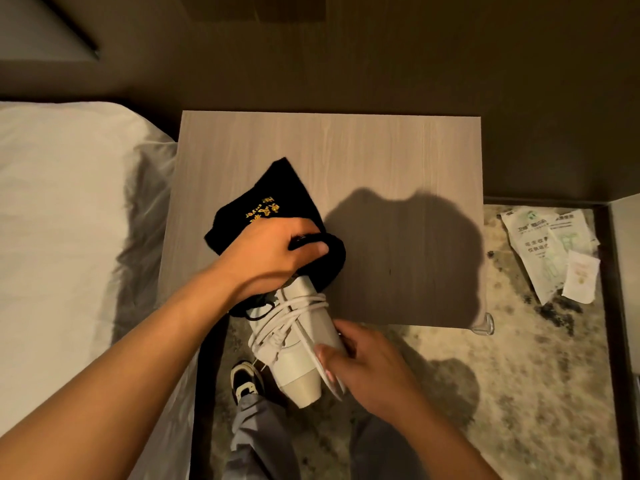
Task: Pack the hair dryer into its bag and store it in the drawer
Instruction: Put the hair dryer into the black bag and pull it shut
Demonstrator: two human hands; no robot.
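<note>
Two hands engaged: left hand (277, 251) grips bag (263, 209) mouth, right hand (367, 368) grasps hair dryer (304, 341). Risk: wrapped cord (291, 317) snags opening, bag slips.

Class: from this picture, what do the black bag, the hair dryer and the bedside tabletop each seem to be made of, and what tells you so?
Black bag: soft cloth, matt; it folds and bunches, with gold stitched lettering.
Hair dryer: probably hard plastic, smooth white shell with a mild sheen.
Tabletop: pale wood-grain surface, perhaps laminate; fine straight grain lines, flat matt finish.
</note>
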